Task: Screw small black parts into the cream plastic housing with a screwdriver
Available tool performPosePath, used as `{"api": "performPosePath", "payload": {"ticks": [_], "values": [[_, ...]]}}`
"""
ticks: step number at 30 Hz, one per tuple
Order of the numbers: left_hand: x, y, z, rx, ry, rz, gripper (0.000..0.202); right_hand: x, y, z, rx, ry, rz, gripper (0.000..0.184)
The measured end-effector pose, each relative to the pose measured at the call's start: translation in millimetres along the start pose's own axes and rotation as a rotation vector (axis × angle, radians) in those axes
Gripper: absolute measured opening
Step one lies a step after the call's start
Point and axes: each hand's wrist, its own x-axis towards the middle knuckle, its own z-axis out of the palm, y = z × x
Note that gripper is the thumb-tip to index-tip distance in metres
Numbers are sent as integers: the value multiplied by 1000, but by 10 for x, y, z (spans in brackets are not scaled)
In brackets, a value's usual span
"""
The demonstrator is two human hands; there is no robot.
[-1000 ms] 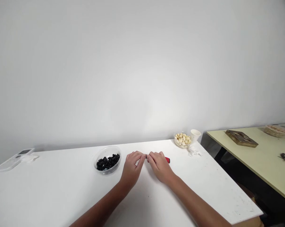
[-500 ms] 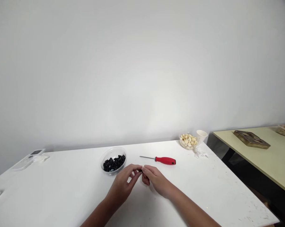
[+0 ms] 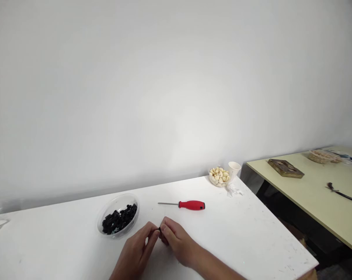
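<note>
Looking down on a white tabletop (image 3: 242,233), a clear plastic bowl (image 3: 116,199) of black pieces (image 3: 119,219) is seen at left. Just right of it, a small black piece (image 3: 159,229) is held in a narrow grip between the fingertips of the left hand (image 3: 135,252) and right hand (image 3: 178,245); a steady pinch suits something so tiny. Farther right are placed a red-handled screwdriver (image 3: 191,205), a dish of pale nuts (image 3: 219,177) and a white paper cup (image 3: 234,168).
</note>
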Motion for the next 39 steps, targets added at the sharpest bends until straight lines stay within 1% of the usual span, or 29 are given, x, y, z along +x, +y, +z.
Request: {"api": "performPosePath", "payload": {"ticks": [2,4,8,10,13,15,17,19,22,27,32,36,39], "values": [[-12,-14,37,-43,-1,-52,40,-21,-6,0,-178,42,-36,29],[-21,-51,67,-78,-16,-71,45,-42,-5,-1,-344,69,-69,23],[-11,-116,96,-84,-57,-58,50,-51,6,-23,-537,79,-121,15],[5,-116,98,-65,-79,-54,46,-36,9,-46,-592,104,-121,15],[31,-103,92,-44,-56,-81,30,-1,23,-81,-610,146,-91,17],[46,-102,74,-50,-30,-86,32,17,40,-99,-603,150,-77,19],[59,-101,38,-46,-26,-54,31,23,50,-112,-600,133,-76,21],[67,-87,-9,-24,-26,-19,28,16,42,-120,-604,98,-91,21],[68,-41,-55,4,1,-7,28,-7,-7,-122,-619,52,-131,19],[56,-5,-19,-1,-23,52,39,-21,-76,-117,-638,28,-192,20],[63,-27,3,-44,33,-48,29,2,-49,-114,-678,38,-229,19],[83,-48,-3,-66,22,-49,30,18,-31,-120,-725,26,-262,16],[110,-119,25,-115,17,-27,34,30,-23,-125,-805,11,-318,11]]}}
